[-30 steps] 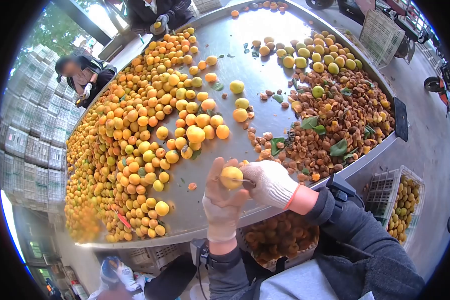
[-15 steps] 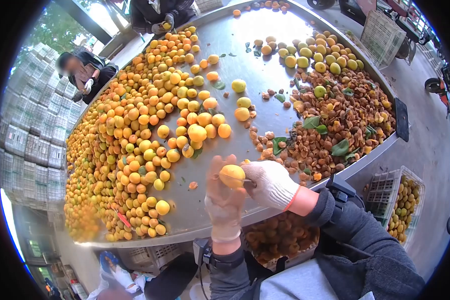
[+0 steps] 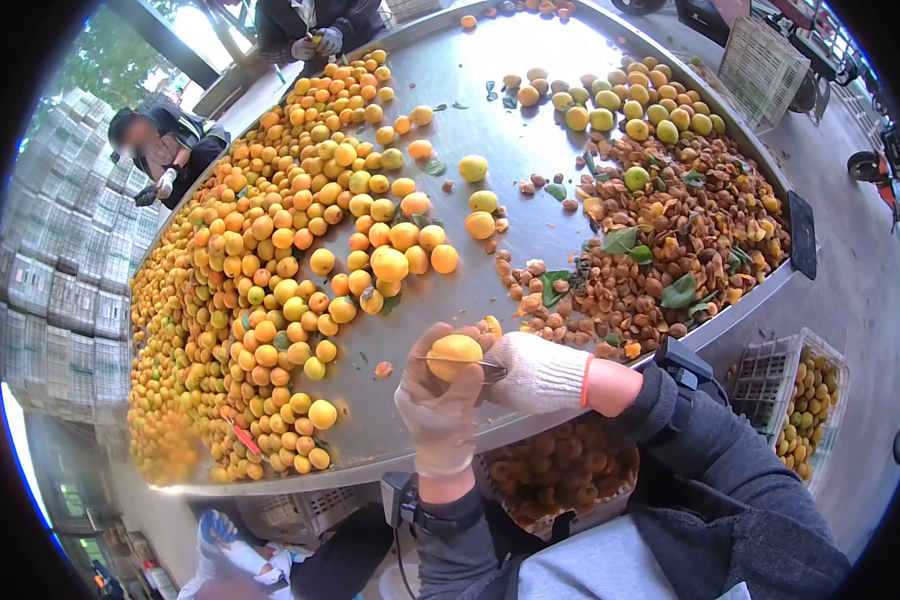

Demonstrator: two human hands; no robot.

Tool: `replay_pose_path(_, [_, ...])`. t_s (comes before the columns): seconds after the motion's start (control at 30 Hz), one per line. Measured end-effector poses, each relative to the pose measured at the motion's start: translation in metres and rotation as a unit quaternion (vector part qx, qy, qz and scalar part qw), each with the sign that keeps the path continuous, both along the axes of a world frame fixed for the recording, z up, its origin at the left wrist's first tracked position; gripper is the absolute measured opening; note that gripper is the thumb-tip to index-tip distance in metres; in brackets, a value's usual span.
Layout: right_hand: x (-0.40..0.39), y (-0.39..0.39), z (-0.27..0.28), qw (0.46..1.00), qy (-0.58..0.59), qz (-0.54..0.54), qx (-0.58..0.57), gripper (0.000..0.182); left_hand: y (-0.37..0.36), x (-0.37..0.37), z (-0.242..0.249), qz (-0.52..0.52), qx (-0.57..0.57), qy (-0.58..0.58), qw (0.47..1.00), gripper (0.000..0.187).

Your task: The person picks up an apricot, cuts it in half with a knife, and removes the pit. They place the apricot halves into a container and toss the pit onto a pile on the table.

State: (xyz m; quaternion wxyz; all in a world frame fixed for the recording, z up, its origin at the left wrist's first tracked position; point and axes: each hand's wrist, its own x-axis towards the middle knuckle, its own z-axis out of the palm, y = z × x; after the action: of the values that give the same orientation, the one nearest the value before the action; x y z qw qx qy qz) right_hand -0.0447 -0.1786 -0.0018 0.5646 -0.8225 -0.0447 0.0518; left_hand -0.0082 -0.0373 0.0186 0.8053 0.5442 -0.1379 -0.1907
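A yellow apricot (image 3: pixel 454 356) sits in the fingers of my left hand (image 3: pixel 436 420), which wears a pale, thin glove. My right hand (image 3: pixel 542 372), in a white knit glove with an orange cuff edge, grips a small knife (image 3: pixel 492 370). Its thin blade lies across the apricot; the handle is mostly hidden in my fist. Both hands are close together above the near edge of the metal table (image 3: pixel 370 420). To the left spreads a large heap of whole apricots (image 3: pixel 280 240). Beyond my right hand lies a heap of brown pits and scraps (image 3: pixel 640 285) with green leaves.
Greenish-yellow fruit (image 3: pixel 660 115) lies at the far right of the table. A crate of fruit halves (image 3: pixel 560 470) stands below the near edge, and a white crate of fruit (image 3: pixel 770 385) to the right. Co-workers (image 3: pixel 160 150) are around the left and far sides. A red-handled tool (image 3: pixel 245 437) rests on the heap.
My left fingers have closed more around the apricot, which has shifted slightly left. The knife blade now reaches across it. My right hand has moved slightly down along with it.
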Motion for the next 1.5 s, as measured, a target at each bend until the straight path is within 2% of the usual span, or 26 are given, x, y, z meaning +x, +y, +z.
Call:
replay_pose_path(0.07, [0.000,-0.005,0.003,1.000,-0.010,-0.006,0.001,0.015,0.001,0.006,-0.007,-0.010,-0.060,0.027,0.998,0.048])
replay_pose_path(0.17, [-0.005,-0.026,0.023,0.995,0.080,0.027,0.054,0.013,0.007,0.022,-0.009,0.007,-0.154,0.068,0.986,0.049])
replay_pose_path(0.2, [-0.010,-0.035,0.027,0.991,0.108,-0.009,0.075,0.015,0.009,0.025,-0.009,0.033,-0.191,0.084,0.978,0.051])
replay_pose_path(0.27, [-0.013,-0.042,0.056,0.963,0.199,-0.134,0.121,0.020,0.010,0.024,-0.012,0.038,-0.155,0.104,0.982,0.051])
replay_pose_path(0.3, [-0.011,-0.037,0.055,0.963,0.200,-0.133,0.119,0.020,0.008,0.022,-0.013,0.038,-0.117,0.126,0.984,0.052])
replay_pose_path(0.33, [-0.010,-0.029,0.049,0.979,0.039,-0.179,0.084,0.023,0.004,0.018,-0.012,0.036,-0.117,0.128,0.984,0.052])
replay_pose_path(0.37, [-0.008,-0.024,0.042,0.966,-0.122,-0.224,0.046,0.026,-0.001,0.013,-0.010,0.007,0.023,0.051,0.998,0.055])
replay_pose_path(0.4, [-0.004,-0.022,0.036,0.959,-0.186,-0.208,-0.050,0.033,-0.006,0.010,-0.009,-0.024,0.161,-0.029,0.986,0.058])
replay_pose_path(0.43, [-0.004,-0.024,0.034,0.958,-0.184,-0.216,-0.051,0.033,-0.007,0.008,-0.011,-0.033,0.162,-0.028,0.986,0.058])
replay_pose_path(0.5, [0.001,-0.030,0.035,0.973,-0.096,-0.204,0.049,0.030,-0.008,0.006,-0.014,-0.114,-0.045,0.070,0.990,0.065])
replay_pose_path(0.53, [0.004,-0.031,0.032,0.962,-0.018,-0.213,0.171,0.028,-0.009,0.006,-0.011,-0.116,-0.044,0.071,0.990,0.065])
replay_pose_path(0.57, [0.004,-0.033,0.034,0.962,-0.017,-0.212,0.172,0.028,-0.008,0.004,-0.005,-0.128,-0.077,0.128,0.980,0.066])
replay_pose_path(0.63, [0.001,-0.037,0.045,0.924,0.042,-0.229,0.303,0.027,-0.004,0.007,-0.001,-0.136,-0.108,0.184,0.967,0.068])
replay_pose_path(0.7, [-0.009,-0.049,0.058,0.936,0.082,-0.150,0.307,0.030,0.005,0.014,-0.007,-0.150,-0.191,0.214,0.946,0.059])
replay_pose_path(0.77, [-0.015,-0.062,0.041,0.981,0.002,0.025,0.190,0.030,0.009,0.020,-0.015,-0.147,-0.234,0.249,0.928,0.056])
replay_pose_path(0.83, [-0.025,-0.060,0.045,0.984,0.008,0.036,0.176,0.029,0.012,0.023,-0.025,-0.144,-0.276,0.284,0.907,0.053])
replay_pose_path(0.9, [-0.030,-0.054,0.057,0.985,0.017,0.042,0.165,0.028,0.014,0.023,-0.035,-0.126,-0.205,0.295,0.925,0.052])
replay_pose_path(0.97, [-0.024,-0.047,0.075,0.925,0.102,-0.224,0.290,0.026,0.005,0.017,-0.036,-0.097,-0.175,0.310,0.929,0.052])
replay_pose_path(1.0, [-0.022,-0.047,0.065,0.875,0.063,-0.256,0.406,0.022,0.000,0.014,-0.036,-0.069,-0.144,0.323,0.933,0.053])
replay_pose_path(1.03, [-0.019,-0.043,0.062,0.874,0.062,-0.259,0.406,0.022,-0.002,0.011,-0.035,-0.072,-0.144,0.324,0.932,0.053])
replay_pose_path(1.1, [-0.011,-0.026,0.058,0.764,-0.074,-0.345,0.541,0.017,-0.005,0.005,-0.032,-0.102,-0.079,0.311,0.942,0.053])
replay_pose_path(1.13, [-0.009,-0.020,0.061,0.744,-0.089,-0.369,0.550,0.016,-0.009,0.001,-0.031,-0.104,-0.076,0.314,0.941,0.053])
replay_pose_path(1.2, [-0.006,-0.014,0.063,0.755,-0.107,-0.387,0.518,0.016,-0.019,-0.007,-0.030,-0.061,-0.030,0.326,0.943,0.055])
replay_pose_path(1.3, [-0.008,-0.011,0.066,0.788,-0.129,-0.395,0.454,0.015,-0.022,-0.012,-0.027,-0.068,0.002,0.332,0.941,0.055])
replay_pose_path(1.43, [-0.009,-0.011,0.059,0.838,-0.236,-0.357,0.339,0.016,-0.031,-0.017,-0.020,-0.030,0.035,0.331,0.942,0.053])
replay_pose_path(1.5, [-0.010,-0.014,0.060,0.904,-0.236,-0.257,0.246,0.018,-0.028,-0.018,-0.032,-0.059,0.015,0.246,0.967,0.044])
